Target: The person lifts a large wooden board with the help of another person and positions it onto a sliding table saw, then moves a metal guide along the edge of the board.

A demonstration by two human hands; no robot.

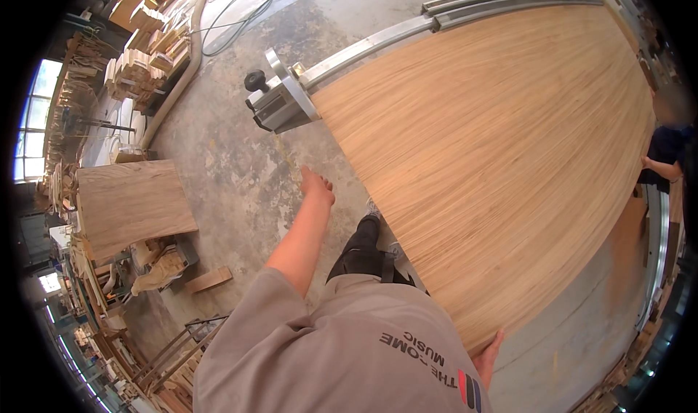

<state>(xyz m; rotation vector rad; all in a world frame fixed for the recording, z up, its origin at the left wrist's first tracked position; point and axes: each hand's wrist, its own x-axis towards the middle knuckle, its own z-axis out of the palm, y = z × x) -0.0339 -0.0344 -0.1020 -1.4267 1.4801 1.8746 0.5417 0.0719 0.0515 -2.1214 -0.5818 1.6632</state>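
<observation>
The concrete floor [240, 158] spreads widely under the scene. Above it, the large wood panel [502, 144] lies flat, its grain running lengthwise; what bears it from below is hidden. A metal rail [371, 49] follows the far edge of the panel. At the right edge stands a co-worker [665, 147], whose hand [647, 163] is by that edge. A smaller wooden board [138, 203] is on the left, well apart from the panel. A metal block [291, 107] sits at the left end of the rail, just beside the panel's far left corner.

The person's right hand [488, 358] is at the near corner of the panel, with the visible fingertips against its edge. The rest of this hand is partly hidden, so I cannot tell if the fingers clamp the wood. The left hand [318, 187] hangs over the floor, outside the left edge and apart from the panel; its fingers look partly bent, but I cannot tell whether they are together. Smallest is the black knob [255, 80] on the metal block.
</observation>
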